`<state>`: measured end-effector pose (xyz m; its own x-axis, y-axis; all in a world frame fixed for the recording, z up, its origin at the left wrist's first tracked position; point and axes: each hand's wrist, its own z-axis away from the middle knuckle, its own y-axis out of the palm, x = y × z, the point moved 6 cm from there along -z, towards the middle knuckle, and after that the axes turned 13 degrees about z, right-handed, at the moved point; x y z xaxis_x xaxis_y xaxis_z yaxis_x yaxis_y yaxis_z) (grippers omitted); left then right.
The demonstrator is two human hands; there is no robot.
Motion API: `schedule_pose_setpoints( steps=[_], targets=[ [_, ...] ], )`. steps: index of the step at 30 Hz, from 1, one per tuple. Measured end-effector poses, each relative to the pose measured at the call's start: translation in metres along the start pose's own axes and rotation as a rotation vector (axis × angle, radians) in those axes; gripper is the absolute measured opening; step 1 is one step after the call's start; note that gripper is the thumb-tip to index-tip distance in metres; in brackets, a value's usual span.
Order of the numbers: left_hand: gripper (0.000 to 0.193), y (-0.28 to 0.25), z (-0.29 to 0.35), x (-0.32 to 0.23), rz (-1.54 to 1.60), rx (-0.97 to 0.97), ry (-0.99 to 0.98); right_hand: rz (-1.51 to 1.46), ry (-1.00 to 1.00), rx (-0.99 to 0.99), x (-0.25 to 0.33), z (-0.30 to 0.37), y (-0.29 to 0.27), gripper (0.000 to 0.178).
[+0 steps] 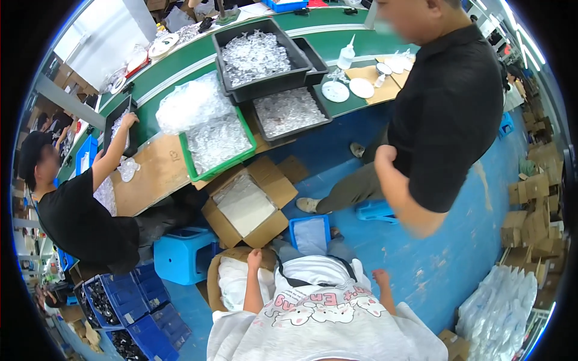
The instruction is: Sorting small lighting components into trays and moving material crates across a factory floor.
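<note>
My left hand (254, 259) is closed in a loose fist with nothing seen in it. It is above the edge of a cardboard box (213, 283), which holds a white plastic bag (235, 287). Off to my other side hangs my right hand (380, 277), its fingers loosely bent and apart, touching nothing. Between my hands and a little ahead stands a blue stool (310, 235) with a grey top. Beyond it to the left, an open cardboard box (278, 224) has white sheet-like material (244, 204) inside.
Clear plastic parts fill a green tray (250, 137) and black bins (265, 90) on the bench. One person (78, 222) reaches into a bin at left; another (448, 114) stands at right. Blue crates (135, 295), a blue stool (180, 256) and wrapped bundles (498, 307) occupy the floor.
</note>
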<state>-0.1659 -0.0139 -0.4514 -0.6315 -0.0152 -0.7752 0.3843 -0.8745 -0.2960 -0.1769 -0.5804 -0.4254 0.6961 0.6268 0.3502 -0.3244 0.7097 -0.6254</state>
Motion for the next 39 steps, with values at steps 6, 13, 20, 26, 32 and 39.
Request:
schedule_pose_setpoints(
  steps=[6, 13, 20, 26, 32, 39],
  targets=[
    [0.021, 0.052, 0.044, 0.01, 0.123, -0.072, 0.038, 0.023, -0.173, 0.003, -0.02, -0.056, -0.047, 0.021],
    [0.02, 0.081, 0.079, 0.041, 0.219, -0.097, -0.023, 0.297, -0.539, -0.094, 0.017, -0.077, -0.101, 0.021],
    [0.023, 0.082, 0.084, -0.011, 0.003, -0.035, 0.027, 0.165, -0.345, 0.007, 0.018, -0.088, -0.09, 0.022],
    [0.022, 0.035, 0.144, -0.018, -0.112, -0.215, 0.035, 0.217, -0.557, 0.1, 0.035, -0.095, -0.09, 0.015],
    [0.022, 0.09, 0.275, 0.058, 0.277, -0.503, -0.073, 0.442, -0.711, 0.195, 0.055, -0.156, -0.124, 0.017],
    [0.023, 0.151, 0.393, 0.136, 0.576, -0.692, -0.227, 0.471, -0.81, 0.481, 0.09, -0.157, -0.046, 0.016]
  ],
)
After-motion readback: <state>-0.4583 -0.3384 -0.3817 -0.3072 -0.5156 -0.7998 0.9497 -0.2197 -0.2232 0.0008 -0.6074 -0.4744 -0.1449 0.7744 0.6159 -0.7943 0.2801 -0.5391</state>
